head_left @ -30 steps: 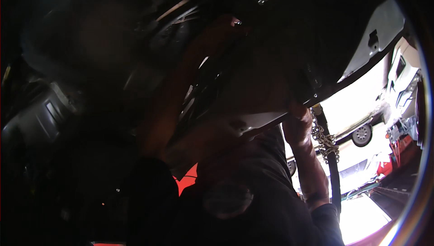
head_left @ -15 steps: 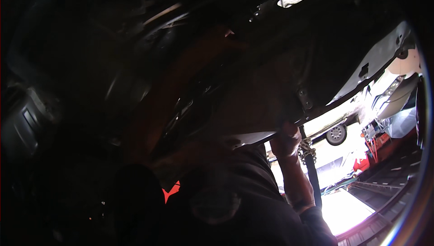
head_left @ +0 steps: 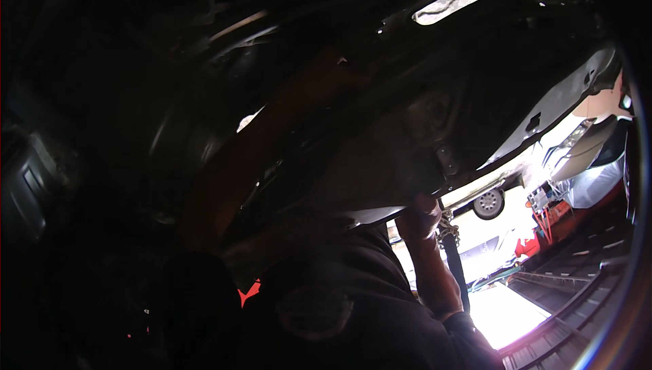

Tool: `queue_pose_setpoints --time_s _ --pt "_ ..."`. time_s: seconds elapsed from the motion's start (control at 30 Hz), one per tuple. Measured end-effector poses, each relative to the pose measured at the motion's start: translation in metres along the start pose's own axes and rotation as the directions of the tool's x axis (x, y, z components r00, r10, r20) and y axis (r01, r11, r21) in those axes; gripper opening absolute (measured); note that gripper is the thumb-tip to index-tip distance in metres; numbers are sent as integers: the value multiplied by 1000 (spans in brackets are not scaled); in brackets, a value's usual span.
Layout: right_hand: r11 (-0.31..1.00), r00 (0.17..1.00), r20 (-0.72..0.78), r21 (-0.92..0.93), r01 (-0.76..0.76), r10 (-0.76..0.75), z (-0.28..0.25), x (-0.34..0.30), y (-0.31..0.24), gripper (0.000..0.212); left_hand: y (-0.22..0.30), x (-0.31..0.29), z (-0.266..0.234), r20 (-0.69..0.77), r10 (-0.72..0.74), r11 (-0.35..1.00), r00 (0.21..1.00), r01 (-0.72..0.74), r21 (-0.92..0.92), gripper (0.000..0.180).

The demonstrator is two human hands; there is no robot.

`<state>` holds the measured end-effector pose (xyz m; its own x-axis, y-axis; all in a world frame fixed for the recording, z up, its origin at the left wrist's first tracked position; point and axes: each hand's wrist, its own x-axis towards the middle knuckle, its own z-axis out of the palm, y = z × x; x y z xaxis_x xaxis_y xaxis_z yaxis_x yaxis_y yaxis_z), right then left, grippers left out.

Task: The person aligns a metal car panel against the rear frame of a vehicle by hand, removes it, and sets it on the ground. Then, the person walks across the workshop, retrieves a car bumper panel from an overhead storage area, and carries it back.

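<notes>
Overhead spreads the dark underside of a vehicle, with a wide, smooth panel (head_left: 370,176) across the middle. My right hand (head_left: 420,217) is raised to the panel's lower edge, its fingers seemingly curled; shadow hides the fingertips and whatever they hold. From the lower left my left arm reaches up into deep shade. Only a faint reddish outline of my left hand (head_left: 333,71) shows there, among the dark parts, so its fingers cannot be made out. Between the two arms is my dark shirt (head_left: 380,302).
Beside my right forearm stands a dark post (head_left: 456,268) with a chain (head_left: 447,229) around its upper part. Beyond it are a light-coloured car with a wheel (head_left: 489,203), a red object (head_left: 527,244) and a ribbed dark surface (head_left: 577,315). A bright opening (head_left: 451,4) shows through overhead.
The view has shifted a little, so the surroundings at the right sit further left. A small bright gap now shows beside my left arm. Both hands stay at about the same spots.
</notes>
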<state>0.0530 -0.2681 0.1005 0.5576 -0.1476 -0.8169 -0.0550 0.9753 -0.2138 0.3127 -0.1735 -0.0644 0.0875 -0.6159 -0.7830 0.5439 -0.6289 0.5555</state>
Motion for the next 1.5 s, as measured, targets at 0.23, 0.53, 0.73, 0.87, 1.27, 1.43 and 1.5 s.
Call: queue_pose_setpoints --time_s 0.23,0.53,0.73,0.87,1.27,1.43,1.5 --pt "986 997 -81 -165 7 -21 5 2 -1 51 -7 1 8 -50 110 963 993 -118 -244 58" --pt "995 991 129 104 9 -23 19 10 -2 44 0 7 2 41 64 985 997 -57 -162 78" --pt "1000 991 -131 -17 10 -12 -19 -11 -4 42 -6 7 21 -266 13 995 964 14 97 64" --pt "996 956 -290 -87 27 -51 -41 -20 -5 47 -2 10 16 -198 -5 1000 980 10 27 76" --pt "939 961 -232 -339 66 -151 -31 -18 -2 42 6 3 16 -219 93 992 971 -109 -63 67" --pt "-5 824 446 -880 475 -350 -18 -9 -7 43 -7 11 7 -134 26 994 991 -40 -106 84" --pt "-175 830 457 -890 422 -320 -6 -7 -10 44 -10 14 4 -49 84 992 995 -89 -94 74"
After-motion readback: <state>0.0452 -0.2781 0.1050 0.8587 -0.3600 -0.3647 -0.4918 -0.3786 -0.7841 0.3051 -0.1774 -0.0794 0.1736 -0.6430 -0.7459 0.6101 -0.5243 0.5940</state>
